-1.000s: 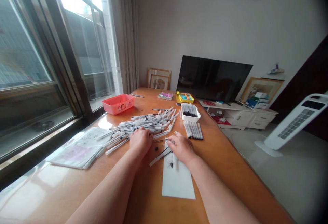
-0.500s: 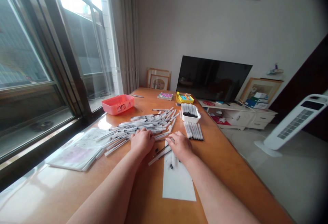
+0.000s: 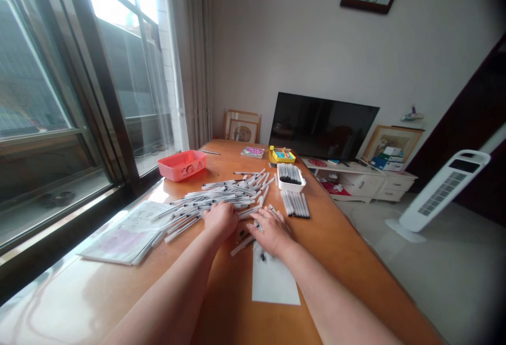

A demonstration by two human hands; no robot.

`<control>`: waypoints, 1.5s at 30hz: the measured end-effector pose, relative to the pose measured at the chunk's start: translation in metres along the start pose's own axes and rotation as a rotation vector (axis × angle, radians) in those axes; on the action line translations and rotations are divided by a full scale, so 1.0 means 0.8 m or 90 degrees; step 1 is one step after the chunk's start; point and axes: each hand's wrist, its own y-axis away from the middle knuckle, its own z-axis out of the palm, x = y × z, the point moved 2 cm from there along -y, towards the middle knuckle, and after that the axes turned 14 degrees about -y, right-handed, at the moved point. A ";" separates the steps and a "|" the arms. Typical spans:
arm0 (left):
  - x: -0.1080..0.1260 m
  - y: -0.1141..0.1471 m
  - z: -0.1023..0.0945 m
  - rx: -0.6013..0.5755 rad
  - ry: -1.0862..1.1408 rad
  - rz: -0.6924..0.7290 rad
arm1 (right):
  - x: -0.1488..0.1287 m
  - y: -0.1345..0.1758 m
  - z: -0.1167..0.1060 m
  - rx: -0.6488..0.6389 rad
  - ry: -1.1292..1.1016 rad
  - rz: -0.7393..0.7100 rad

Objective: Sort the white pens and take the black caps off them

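Note:
Several white pens with black ends lie in a loose pile (image 3: 221, 195) on the wooden table. My left hand (image 3: 221, 219) rests at the near edge of that pile, its fingers curled; whatever they hold is hidden. Over the top of a white paper sheet (image 3: 275, 284) my right hand (image 3: 272, 230) lies palm down with fingers apart, partly covering pens beneath it. A loose pen (image 3: 241, 246) sits between the hands. One small black cap (image 3: 262, 256) is on the sheet. To the right are a row of pens (image 3: 295, 204) and a white box (image 3: 291, 186) full of pens.
A red plastic basket (image 3: 182, 167) stands at the left behind the pile. Papers (image 3: 124, 234) lie at the left table edge. Farther back are a booklet (image 3: 252, 152) and a yellow box (image 3: 283, 156). A white tower fan (image 3: 443, 192) stands on the floor at right.
My right hand has changed from a pinch near a dark thin piece to fingers spread and lowered over the sheet. My left hand stays nearly in place. The camera view has tipped up slightly.

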 end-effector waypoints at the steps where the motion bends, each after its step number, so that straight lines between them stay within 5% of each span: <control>1: -0.001 -0.003 -0.001 -0.018 0.001 0.002 | 0.001 -0.001 0.001 -0.017 -0.001 0.009; 7: -0.004 -0.020 -0.005 -0.089 -0.019 0.052 | 0.001 -0.010 0.005 -0.094 -0.005 0.051; 15: -0.015 -0.021 0.006 0.076 -0.059 0.073 | -0.003 -0.028 0.012 -0.123 -0.008 0.073; 30: -0.039 -0.046 0.019 0.094 -0.069 0.023 | -0.010 -0.077 0.038 -0.108 -0.025 0.063; 36: -0.043 -0.041 0.016 0.090 -0.060 0.041 | 0.006 -0.079 0.011 0.007 -0.134 0.052; 45: -0.037 -0.041 0.010 0.078 -0.022 0.046 | 0.071 -0.059 -0.023 0.147 -0.217 0.190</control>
